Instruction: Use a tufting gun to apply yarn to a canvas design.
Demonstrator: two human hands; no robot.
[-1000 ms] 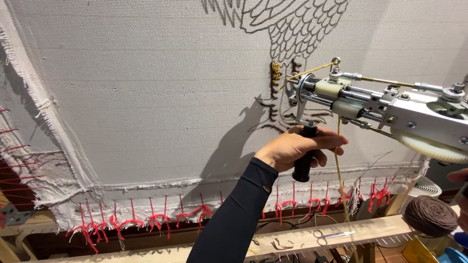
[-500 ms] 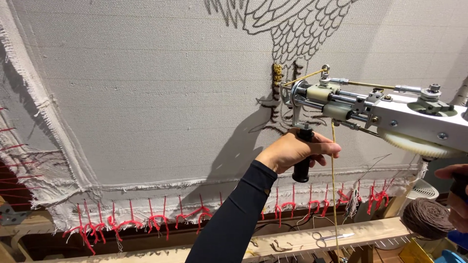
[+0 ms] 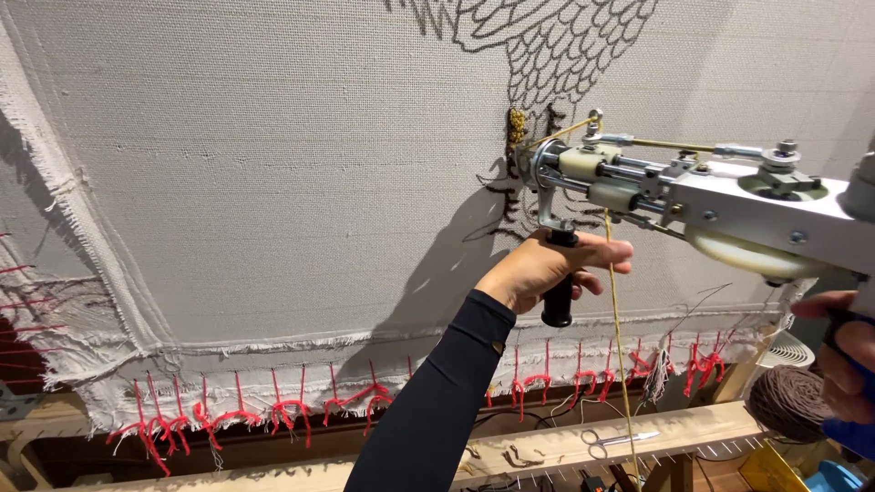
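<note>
A silver tufting gun point(image 3: 720, 205) points at a beige cloth point(image 3: 273, 155) stretched on a frame. My left hand point(image 3: 547, 269) grips the gun's black front handle point(image 3: 558, 290). At the right edge my right hand point(image 3: 843, 360) closes on the blue rear grip. The gun's tip touches the cloth at a short patch of gold tufts point(image 3: 517, 128), on the drawn outline of a feathered bird point(image 3: 556, 36). A gold yarn point(image 3: 615, 328) hangs down from the gun.
Red yarn loops point(image 3: 301, 405) tie the cloth's frayed lower edge to the wooden frame rail point(image 3: 693, 428). Scissors point(image 3: 615, 442) lie on that rail. A brown yarn ball point(image 3: 788, 401) and a white cone sit at the lower right.
The gun and both hands have shifted slightly up the cloth along the bird outline; the grip is unchanged.
</note>
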